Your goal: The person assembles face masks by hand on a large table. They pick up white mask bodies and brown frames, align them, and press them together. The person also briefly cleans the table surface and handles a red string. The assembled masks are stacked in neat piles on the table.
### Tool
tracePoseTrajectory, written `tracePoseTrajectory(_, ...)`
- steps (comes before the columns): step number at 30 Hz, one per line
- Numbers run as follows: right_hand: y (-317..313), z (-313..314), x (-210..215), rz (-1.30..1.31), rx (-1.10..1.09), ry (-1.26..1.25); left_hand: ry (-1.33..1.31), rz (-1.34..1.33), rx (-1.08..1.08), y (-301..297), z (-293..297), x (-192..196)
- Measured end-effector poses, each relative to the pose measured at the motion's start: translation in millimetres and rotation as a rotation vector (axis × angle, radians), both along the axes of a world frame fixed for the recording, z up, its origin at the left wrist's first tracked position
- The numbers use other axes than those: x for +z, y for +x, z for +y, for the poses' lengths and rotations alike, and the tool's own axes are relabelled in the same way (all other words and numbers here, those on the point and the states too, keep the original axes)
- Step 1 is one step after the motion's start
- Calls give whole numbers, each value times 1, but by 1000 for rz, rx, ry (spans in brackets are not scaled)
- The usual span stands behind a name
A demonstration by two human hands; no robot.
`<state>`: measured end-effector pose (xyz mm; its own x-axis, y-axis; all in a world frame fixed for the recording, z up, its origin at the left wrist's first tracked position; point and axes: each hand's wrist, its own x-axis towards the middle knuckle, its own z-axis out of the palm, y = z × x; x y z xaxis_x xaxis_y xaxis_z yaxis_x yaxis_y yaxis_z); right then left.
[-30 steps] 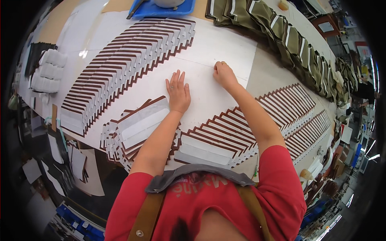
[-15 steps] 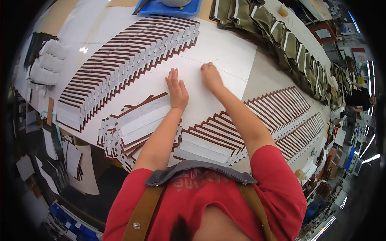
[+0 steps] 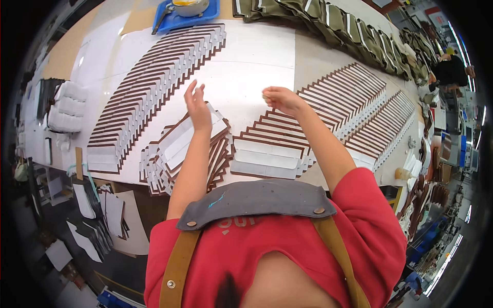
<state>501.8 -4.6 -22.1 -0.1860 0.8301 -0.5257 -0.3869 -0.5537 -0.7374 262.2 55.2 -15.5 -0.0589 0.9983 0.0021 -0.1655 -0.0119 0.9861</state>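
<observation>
Brown-edged white panels lie fanned in rows (image 3: 154,87) across the bench (image 3: 262,56). Left hand (image 3: 197,105) hovers open above the near stack (image 3: 190,149); right hand (image 3: 280,98) is curled shut, contents unclear. A careless brush could probably scatter the overlapped rows.

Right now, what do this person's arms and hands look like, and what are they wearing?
Both arms are bare from the short red sleeves down, and the left hand and right hand are bare too: no gloves, watch or rings that I can make out. Over the red T-shirt sits a grey apron bib on tan straps fixed with metal studs.
</observation>
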Motion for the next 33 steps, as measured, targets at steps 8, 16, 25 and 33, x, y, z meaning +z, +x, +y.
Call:
tracePoseTrajectory(8,19,-156,25,304,-291,82,-186,100,-37,-71,-126,5)
tracePoseTrajectory(16,57,-298,67,335,-737,279,-104,142,-246,-33,-141,40)
tracePoseTrajectory(25,12,-565,14,46,-1703,159,0,139,-833,82,-166,62)
tracePoseTrajectory(33,-222,-652,-89,305,-2222,-302,-45,199,-1220,103,-214,36)
